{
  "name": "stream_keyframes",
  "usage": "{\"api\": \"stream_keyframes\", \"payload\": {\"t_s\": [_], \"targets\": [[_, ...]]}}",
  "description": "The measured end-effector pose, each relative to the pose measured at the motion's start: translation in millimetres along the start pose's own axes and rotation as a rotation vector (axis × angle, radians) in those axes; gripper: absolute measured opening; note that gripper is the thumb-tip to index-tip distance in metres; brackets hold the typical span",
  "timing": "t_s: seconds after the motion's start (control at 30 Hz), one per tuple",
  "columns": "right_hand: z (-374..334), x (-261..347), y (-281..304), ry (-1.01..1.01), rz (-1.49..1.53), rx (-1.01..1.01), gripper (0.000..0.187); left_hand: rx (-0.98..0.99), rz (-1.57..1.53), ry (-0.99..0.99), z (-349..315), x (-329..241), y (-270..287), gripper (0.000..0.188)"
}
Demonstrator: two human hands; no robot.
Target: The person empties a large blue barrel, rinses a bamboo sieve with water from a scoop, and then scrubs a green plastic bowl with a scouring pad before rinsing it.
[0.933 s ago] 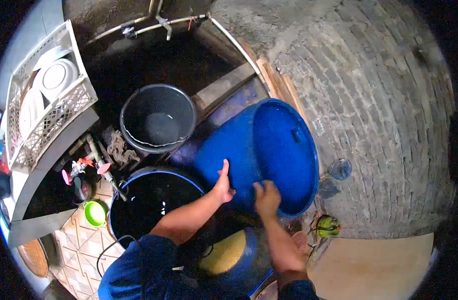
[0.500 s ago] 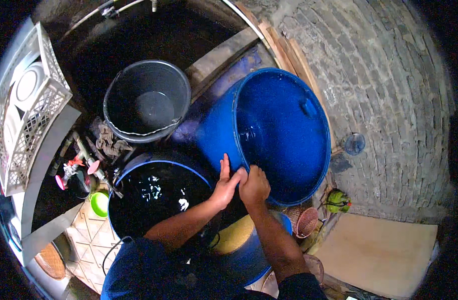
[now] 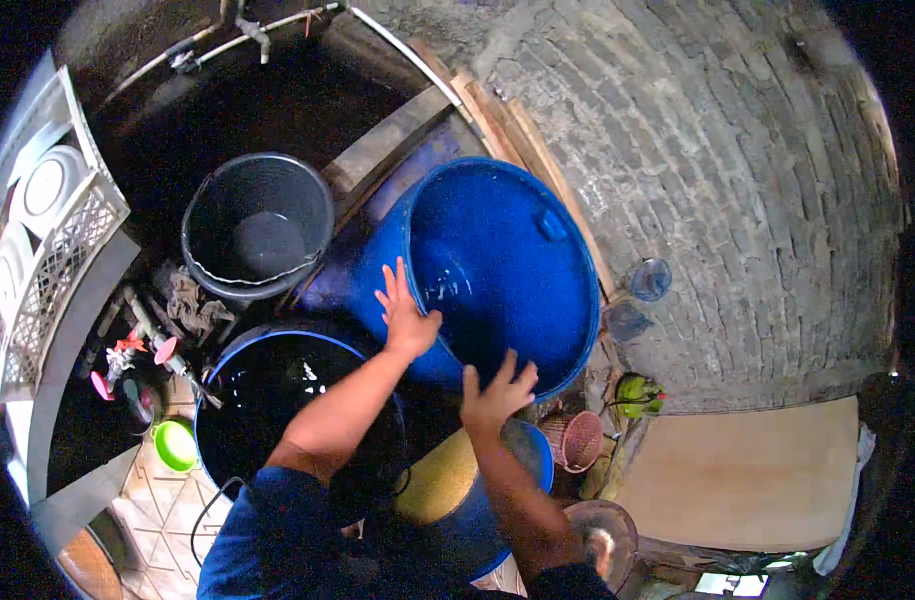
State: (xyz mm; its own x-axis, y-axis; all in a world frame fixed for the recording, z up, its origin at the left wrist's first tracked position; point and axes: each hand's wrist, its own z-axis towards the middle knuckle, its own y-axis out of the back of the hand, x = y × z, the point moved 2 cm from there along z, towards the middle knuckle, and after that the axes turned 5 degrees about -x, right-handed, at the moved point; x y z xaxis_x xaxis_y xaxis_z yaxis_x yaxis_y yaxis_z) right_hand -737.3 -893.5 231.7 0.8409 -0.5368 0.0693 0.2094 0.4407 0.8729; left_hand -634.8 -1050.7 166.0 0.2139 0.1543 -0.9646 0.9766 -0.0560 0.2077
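A large blue plastic drum (image 3: 517, 285) leans over in front of me, its wide mouth facing me and to the right; a little liquid seems to glint inside. My left hand (image 3: 409, 322) lies against the drum's left rim, fingers stretched and spread. At the near rim, my right hand (image 3: 495, 398) has its fingers apart and grips nothing; whether the fingertips touch the plastic I cannot tell. Below my left forearm stands a blue-rimmed barrel (image 3: 267, 336) of dark water. Under my right wrist is another blue container (image 3: 525, 462) with a yellowish area beside it.
A black bucket (image 3: 307, 200) with a wire handle stands left of the drum. Farther left are a white dish rack (image 3: 72, 225), taps and a green bowl (image 3: 176, 446). A brick wall (image 3: 737, 230) closes the right side, with a pinkish basket (image 3: 579, 441) and pale board (image 3: 742, 475) below it.
My hands were together on the drum's near rim; now they are apart. The left has moved up along the rim, and the right has loosened its grip. The view has shifted.
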Motion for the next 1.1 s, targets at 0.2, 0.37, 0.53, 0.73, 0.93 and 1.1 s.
{"api": "stream_keyframes", "payload": {"t_s": [0.2,0.37,0.53,0.73,0.93,1.1], "targets": [[-15,-98,-8,-1.078,1.276,0.239,0.071,-0.069,0.001,-0.056,47,12,23,0.1],[-30,-131,-20,-1.304,1.314,0.477,0.056,-0.04,-0.056,-0.013,39,20,33,0.093],[-8,-137,-22,-1.076,1.155,0.597,0.074,-0.076,0.063,-0.076,60,16,44,0.096],[-58,-148,-30,-0.676,1.004,0.675,0.077,-0.025,0.024,-0.055,20,-10,17,0.113],[-253,-187,5,-0.893,1.264,0.75,0.056,-0.012,0.21,-0.161,-54,-5,59,0.104],[-339,-231,83,-0.454,0.979,0.766,0.038,-0.172,0.187,-0.41,-148,-4,163,0.088]]}}
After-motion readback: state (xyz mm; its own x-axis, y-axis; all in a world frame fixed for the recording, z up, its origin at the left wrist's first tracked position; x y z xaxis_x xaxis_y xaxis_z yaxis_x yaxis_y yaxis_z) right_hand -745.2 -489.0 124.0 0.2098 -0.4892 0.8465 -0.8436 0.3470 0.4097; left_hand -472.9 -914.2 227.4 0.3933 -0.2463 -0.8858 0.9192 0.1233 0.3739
